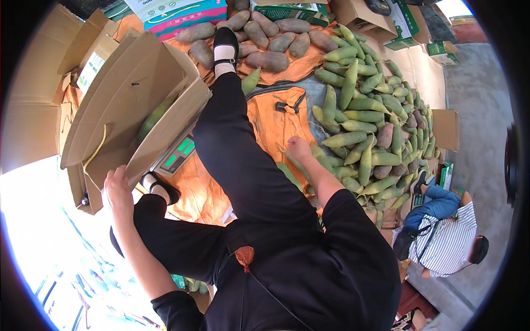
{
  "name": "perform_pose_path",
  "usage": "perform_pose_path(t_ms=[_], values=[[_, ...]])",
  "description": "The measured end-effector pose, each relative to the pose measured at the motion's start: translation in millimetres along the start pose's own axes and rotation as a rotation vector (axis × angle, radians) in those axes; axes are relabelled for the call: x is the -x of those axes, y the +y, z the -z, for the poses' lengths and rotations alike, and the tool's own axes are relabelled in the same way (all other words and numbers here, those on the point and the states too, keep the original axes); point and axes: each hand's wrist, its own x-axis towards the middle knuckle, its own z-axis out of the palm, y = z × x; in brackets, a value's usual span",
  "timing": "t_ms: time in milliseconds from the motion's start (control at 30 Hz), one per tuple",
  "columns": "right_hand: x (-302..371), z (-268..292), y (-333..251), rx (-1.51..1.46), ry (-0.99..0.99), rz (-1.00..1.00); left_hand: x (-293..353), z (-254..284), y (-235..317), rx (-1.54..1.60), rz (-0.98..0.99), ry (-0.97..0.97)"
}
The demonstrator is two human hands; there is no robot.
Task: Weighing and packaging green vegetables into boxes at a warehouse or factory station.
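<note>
My left hand point(117, 190) has its fingers bent over the near edge of an open cardboard box point(168, 129), gripping it. Inside the box lies a green radish point(156, 118), partly hidden by the wall. The box rests on or against a digital scale point(181, 153) with lit green displays. My right hand point(300, 149) is closed low over the orange sheet point(273, 118), at the left side of a large heap of green radishes point(361, 127). One long green radish point(290, 175) lies just beside that hand. What its fingers hold, if anything, cannot be made out.
Large brownish-purple tubers point(268, 60) lie beyond my outstretched leg. Cardboard boxes point(364, 19) stand along the far side, and a pink and blue carton point(185, 19) sits at the far left. A person in a striped shirt point(447, 237) sits right of the heap.
</note>
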Motion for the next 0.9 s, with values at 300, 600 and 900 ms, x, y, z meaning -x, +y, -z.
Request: perform_pose_path(t_ms=[300,600,900], values=[[-4.7,-19.5,19.2,0.261,-0.133,0.016,1.5,6.8,6.8,0.009,0.035,-0.001],[-3.5,-35.1,-21.2,0.253,-0.422,-0.086,3.4,11.0,8.8,0.053,0.040,-0.011],[3.1,-37.7,-11.2,0.187,-0.356,-0.089,3.8,2.3,1.6,0.068,0.008,0.068]])
